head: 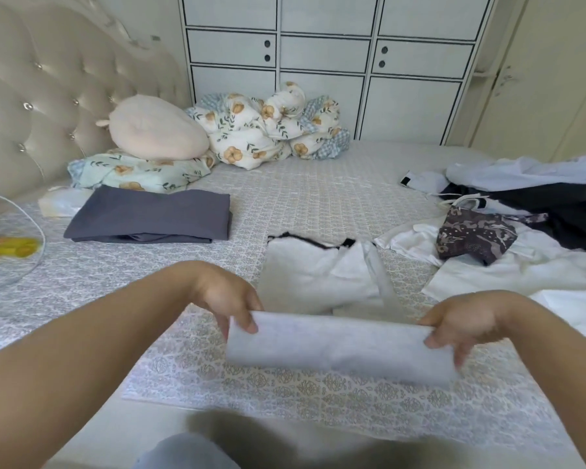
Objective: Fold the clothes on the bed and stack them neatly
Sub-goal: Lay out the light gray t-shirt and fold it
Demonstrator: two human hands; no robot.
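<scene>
Clothes lie across the patterned grey-white bed cover (pixel 318 198) in several states; a white fabric garment folded into a long band (pixel 339 346) is held just above the cover near the front edge, its surface blurred so that its layers cannot be counted. The left hand (pixel 227 296) pinches the band's left end, thumb on top and fingers curled behind it; the right hand (pixel 464 323) grips the right end in the same way, its lower fingers partly hidden by the cloth. Just beyond the band a white garment with a black trimmed edge (pixel 318 265) lies partly folded on the cover; what kind of garment it is cannot be told. To the left, well apart, a folded dark grey garment (pixel 149 214) rests flat; beside it a pale plastic-wrapped packet (pixel 56 203) is half hidden. On the right an unfolded heap of white and dark clothes (pixel 521 211) runs out of view, with a dark purple patterned piece (pixel 474 235) on top. At the head of the bed sit a pale pink round cushion (pixel 156 130), a floral pillow (pixel 136 172) under it and a bunched floral quilt (pixel 271 126). A clear curved object with something yellow inside (pixel 11 247) is cut off at the left edge; a dark blur (pixel 285 441) covers the bottom of the view.
</scene>
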